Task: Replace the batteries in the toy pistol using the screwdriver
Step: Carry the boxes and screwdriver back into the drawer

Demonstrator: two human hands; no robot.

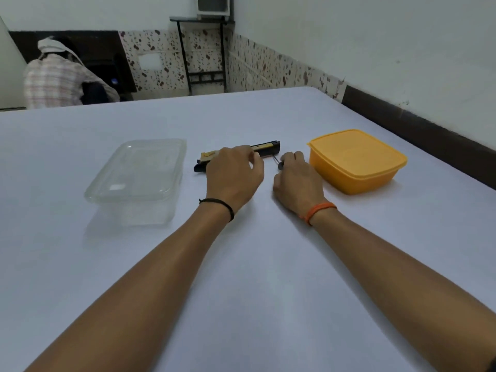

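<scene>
Curled over the middle of the toy pistol (265,149), the left hand (233,175) seems to hold it down on the white table (241,264), though I cannot see the fingertips well. The pistol lies flat, its long axis running from left-near to right-far, with the black muzzle end sticking out to the right of the left hand. Just beside that end, the right hand (296,178) pinches a small screwdriver (277,162); its thin shaft points toward the pistol body and its tip looks almost touching it. So the tool lies to the right of the toy, and the right hand is the nearer one to drive the screw. A clear lidded container (139,178) stands to the left, an orange lidded box (357,159) to the right.
</scene>
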